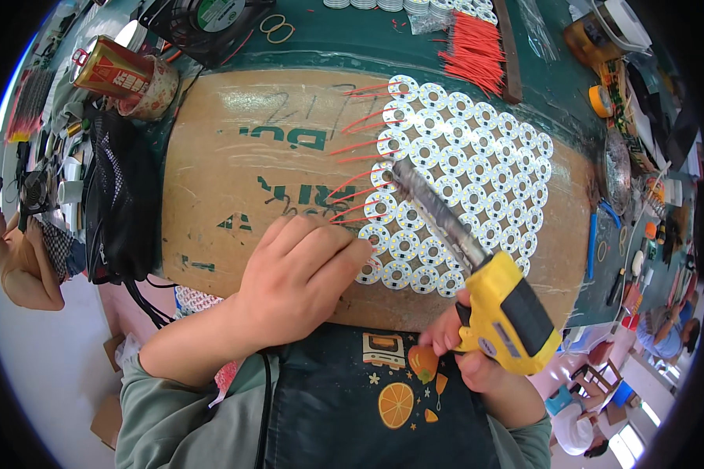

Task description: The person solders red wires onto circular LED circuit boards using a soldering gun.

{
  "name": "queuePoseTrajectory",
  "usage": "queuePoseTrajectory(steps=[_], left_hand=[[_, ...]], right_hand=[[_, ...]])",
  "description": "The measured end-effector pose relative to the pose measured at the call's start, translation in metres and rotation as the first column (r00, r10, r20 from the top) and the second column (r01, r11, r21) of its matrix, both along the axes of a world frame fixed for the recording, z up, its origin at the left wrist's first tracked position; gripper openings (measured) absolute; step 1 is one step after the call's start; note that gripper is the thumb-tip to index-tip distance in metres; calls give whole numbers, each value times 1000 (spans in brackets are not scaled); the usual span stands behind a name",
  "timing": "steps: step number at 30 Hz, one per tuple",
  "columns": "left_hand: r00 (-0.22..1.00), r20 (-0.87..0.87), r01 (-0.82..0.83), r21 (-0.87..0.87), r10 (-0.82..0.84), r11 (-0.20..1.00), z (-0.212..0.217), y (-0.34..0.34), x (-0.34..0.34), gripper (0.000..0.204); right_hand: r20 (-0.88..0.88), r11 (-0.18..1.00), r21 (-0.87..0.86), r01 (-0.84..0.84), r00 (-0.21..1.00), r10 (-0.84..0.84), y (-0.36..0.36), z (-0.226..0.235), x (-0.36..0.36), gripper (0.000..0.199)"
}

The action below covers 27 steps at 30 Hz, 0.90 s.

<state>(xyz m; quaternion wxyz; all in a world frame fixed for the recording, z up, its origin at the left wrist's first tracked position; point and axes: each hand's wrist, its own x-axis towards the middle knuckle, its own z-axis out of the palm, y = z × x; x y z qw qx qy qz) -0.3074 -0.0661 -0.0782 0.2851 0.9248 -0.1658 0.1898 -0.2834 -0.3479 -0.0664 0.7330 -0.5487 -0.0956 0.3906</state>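
Note:
Rows of white ring-shaped LED boards [453, 161] lie edge to edge on a sheet of brown cardboard [211, 168]. Short red wires [360, 146] stick out leftward from several boards of the left column. My right hand [455, 340] grips a yellow and black soldering gun [502, 313], finger at its trigger. Its long metal barrel slants up and left over the boards, the tip near a board in the left column. My left hand [299, 273] is closed in a pinch beside the lower left boards; whatever it pinches is hidden by the fingers.
A bundle of red wires [475, 55] lies beyond the boards, next to a dark bar [508, 47]. More boards are stacked at the far edge. A black fan [207, 23], a can [113, 69] in a cup and a black bag [121, 195] stand left. Tools and tape [600, 102] crowd the right.

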Motion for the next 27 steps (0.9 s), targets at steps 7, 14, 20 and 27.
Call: queuePoseTrajectory(steps=[7, 14, 20, 27], left_hand=[[999, -10, -45, 28, 45, 999, -13, -1, -2, 38], [999, -14, -48, 27, 48, 998, -14, -2, -3, 38], [999, -26, -44, 21, 45, 999, -14, -2, -4, 39], [999, -15, -50, 19, 50, 999, -16, -1, -4, 38]], right_hand=[[165, 958, -283, -48, 981, 98, -40, 1, -17, 36], [189, 936, -348, -52, 974, 125, -52, -5, -25, 39], [186, 915, -379, -139, 957, 222, -57, -9, -23, 35], [215, 916, -398, -46, 966, 142, -50, -3, -28, 32]])
